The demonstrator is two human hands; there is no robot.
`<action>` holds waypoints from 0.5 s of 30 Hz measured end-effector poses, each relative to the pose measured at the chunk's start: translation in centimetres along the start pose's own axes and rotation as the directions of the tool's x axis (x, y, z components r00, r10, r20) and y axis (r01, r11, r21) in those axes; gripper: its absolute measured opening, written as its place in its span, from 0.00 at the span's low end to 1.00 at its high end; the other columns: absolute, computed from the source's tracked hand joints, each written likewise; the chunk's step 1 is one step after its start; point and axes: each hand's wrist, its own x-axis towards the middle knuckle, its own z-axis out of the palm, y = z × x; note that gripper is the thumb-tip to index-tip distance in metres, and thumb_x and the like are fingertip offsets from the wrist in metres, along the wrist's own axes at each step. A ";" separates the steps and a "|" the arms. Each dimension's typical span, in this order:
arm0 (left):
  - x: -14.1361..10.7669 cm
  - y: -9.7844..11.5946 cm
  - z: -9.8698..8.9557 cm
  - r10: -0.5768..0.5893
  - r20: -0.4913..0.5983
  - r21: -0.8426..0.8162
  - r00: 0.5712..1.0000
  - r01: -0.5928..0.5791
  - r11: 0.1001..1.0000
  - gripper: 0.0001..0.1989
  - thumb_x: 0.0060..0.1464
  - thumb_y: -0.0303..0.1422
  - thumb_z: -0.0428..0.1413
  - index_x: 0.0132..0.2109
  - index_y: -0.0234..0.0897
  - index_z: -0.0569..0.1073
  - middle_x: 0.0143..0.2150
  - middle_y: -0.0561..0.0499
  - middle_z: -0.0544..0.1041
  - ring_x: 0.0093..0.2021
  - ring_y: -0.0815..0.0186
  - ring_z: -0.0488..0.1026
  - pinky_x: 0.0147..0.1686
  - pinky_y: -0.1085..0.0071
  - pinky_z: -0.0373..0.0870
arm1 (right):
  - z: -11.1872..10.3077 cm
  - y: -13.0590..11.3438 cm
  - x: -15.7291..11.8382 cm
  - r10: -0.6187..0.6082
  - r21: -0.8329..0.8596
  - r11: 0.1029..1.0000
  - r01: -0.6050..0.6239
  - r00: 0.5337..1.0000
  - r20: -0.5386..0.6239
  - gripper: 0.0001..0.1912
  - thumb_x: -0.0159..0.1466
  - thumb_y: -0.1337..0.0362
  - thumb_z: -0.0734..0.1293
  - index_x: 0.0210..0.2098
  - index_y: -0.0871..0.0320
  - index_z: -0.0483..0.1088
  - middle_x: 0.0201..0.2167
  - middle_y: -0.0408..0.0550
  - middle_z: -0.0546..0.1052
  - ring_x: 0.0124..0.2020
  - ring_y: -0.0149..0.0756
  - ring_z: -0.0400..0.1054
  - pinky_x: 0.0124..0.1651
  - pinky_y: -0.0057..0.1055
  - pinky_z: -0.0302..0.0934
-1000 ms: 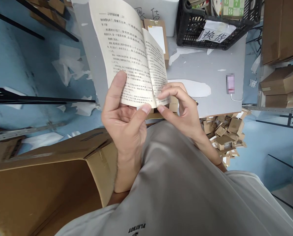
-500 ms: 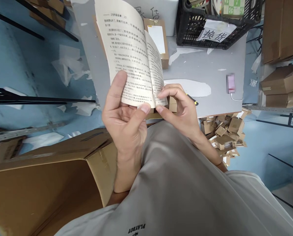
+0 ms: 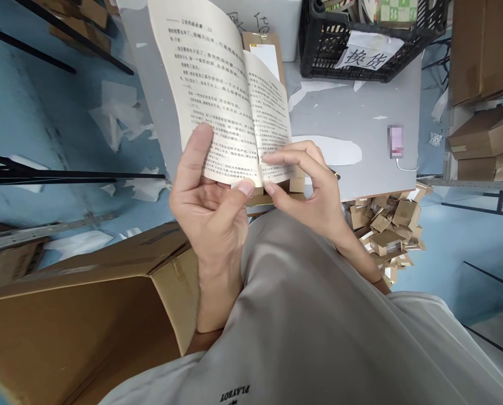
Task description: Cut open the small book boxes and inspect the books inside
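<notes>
An open book (image 3: 217,95) with printed pages is held up in front of me, over the near left part of the grey table (image 3: 386,101). My left hand (image 3: 211,202) grips its lower left: the thumb presses near the bottom by the spine, and a finger lies along the left page. At the lower right corner, my right hand (image 3: 308,185) pinches the right page's edge between thumb and fingers near the gutter. Behind the book a brown cardboard box (image 3: 281,62) with a white label is partly hidden.
A black plastic crate (image 3: 318,56) of books with a paper sign stands at the table's back. A pink phone (image 3: 396,142) with a white cable lies at right. A large open carton (image 3: 167,281) is at my left; small boxes (image 3: 386,236) are heaped beyond the table at right.
The book has shifted slightly left and its right page has opened wider, showing more text. My left hand moved a little left with it; my right fingers reach farther across the page.
</notes>
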 end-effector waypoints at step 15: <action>0.0 -0.9 -0.5 0.123 0.008 0.059 0.992 -0.123 0.991 0.46 0.46 0.54 0.81 0.69 0.46 0.79 0.70 0.49 0.76 0.83 0.38 0.61 0.83 0.33 0.51 | -0.8 -1.1 -0.2 -0.089 -0.122 0.989 0.089 0.996 0.003 0.10 0.77 0.64 0.70 0.55 0.46 0.78 0.53 0.47 0.79 0.60 0.45 0.75 0.65 0.46 0.74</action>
